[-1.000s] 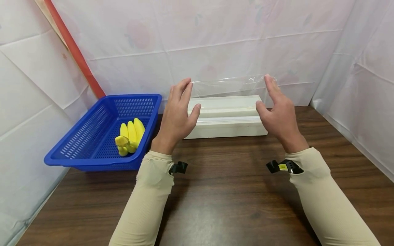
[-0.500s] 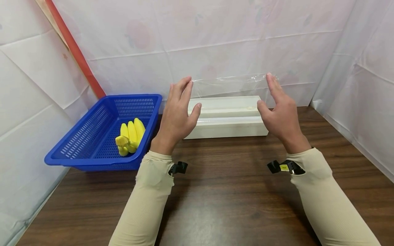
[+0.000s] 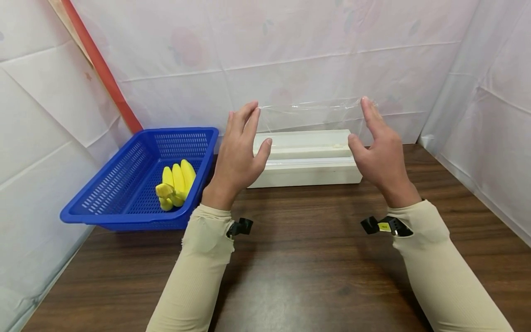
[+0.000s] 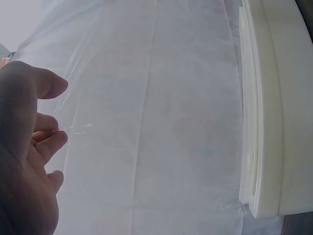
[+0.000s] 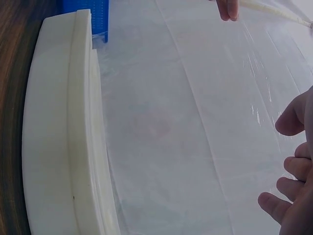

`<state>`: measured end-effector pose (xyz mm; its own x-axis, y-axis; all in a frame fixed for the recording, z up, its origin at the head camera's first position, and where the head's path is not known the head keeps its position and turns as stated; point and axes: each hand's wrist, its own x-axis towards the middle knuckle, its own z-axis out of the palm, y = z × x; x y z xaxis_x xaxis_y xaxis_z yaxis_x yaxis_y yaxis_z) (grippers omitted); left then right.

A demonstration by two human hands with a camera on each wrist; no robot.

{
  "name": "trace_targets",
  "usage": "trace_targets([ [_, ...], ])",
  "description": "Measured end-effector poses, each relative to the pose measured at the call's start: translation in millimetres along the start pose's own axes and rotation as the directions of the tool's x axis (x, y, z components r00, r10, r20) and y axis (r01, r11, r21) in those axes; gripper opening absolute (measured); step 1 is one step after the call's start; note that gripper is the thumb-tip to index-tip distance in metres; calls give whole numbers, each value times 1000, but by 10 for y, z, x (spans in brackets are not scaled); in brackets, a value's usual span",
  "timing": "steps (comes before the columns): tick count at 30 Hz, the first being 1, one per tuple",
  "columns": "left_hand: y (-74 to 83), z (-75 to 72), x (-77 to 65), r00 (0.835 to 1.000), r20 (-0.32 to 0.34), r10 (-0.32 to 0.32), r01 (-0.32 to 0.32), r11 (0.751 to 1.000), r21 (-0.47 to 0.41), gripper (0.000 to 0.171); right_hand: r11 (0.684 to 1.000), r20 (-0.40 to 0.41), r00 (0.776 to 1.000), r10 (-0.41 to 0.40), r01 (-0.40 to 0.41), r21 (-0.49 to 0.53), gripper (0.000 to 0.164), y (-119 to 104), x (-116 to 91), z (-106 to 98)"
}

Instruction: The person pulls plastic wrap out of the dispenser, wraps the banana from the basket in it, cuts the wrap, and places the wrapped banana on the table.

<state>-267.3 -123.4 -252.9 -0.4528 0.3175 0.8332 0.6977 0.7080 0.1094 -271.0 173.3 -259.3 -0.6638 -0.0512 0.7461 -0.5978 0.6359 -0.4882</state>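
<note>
Clear film (image 3: 309, 106), one sheet, stretched

Position: in the air between the hands, above the long white box (image 3: 307, 176) as the head view shows it.
Left hand (image 3: 237, 163): fingers extended, unclenched, thumb apart; fingertips touching the film.
Right hand (image 3: 380, 157): likewise straight and unclenched, thumb apart, at the film's other end.
Blue basket (image 3: 124, 218): on the counter (image 3: 298, 276), left of the box.
Yellow bananas (image 3: 178, 182): one bunch, inside the basket.

Glare on tabletop (image 3: 275, 297) (wrist views dimmer).
</note>
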Motion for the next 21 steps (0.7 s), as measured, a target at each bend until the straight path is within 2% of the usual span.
trace_targets([
  [21, 46, -50, 27, 1000, -3, 0, 0, 1000, 2, 57, 999, -24, 999, -36, 36, -9, 64, -35, 11, -44],
])
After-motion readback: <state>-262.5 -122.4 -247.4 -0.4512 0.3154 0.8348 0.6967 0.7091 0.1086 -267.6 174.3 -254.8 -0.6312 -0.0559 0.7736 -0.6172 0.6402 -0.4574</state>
